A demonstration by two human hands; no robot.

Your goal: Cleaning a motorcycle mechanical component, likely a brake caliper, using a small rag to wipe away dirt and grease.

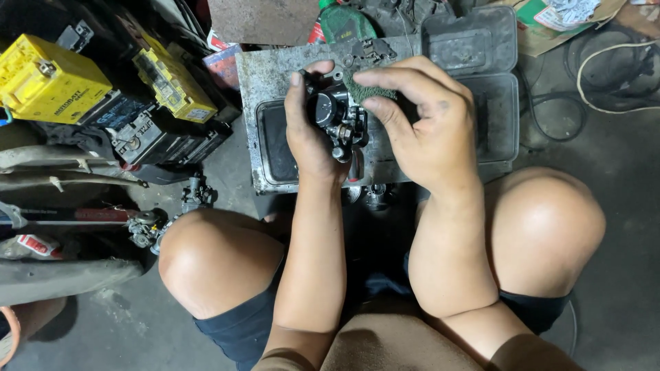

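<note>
Left hand (309, 130) gripping dirty black engine part (338, 120) over grey tray (265, 79). Right hand (426, 130) pinching green scrub pad (368, 91), rubbing part's top. Part looking grimy still; cleaning looking only partly done.

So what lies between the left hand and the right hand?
The dark metal part and a green pad lie between the left hand and right hand, in the head view.

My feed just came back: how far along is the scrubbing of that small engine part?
Done: hard to tell; the carburetor-like part looks dark and grimy. In hand: the left hand grips it over the grey tray, while the right hand presses a green scouring pad against its top. Left: other small metal parts lie untouched on the floor by the left knee.
</note>
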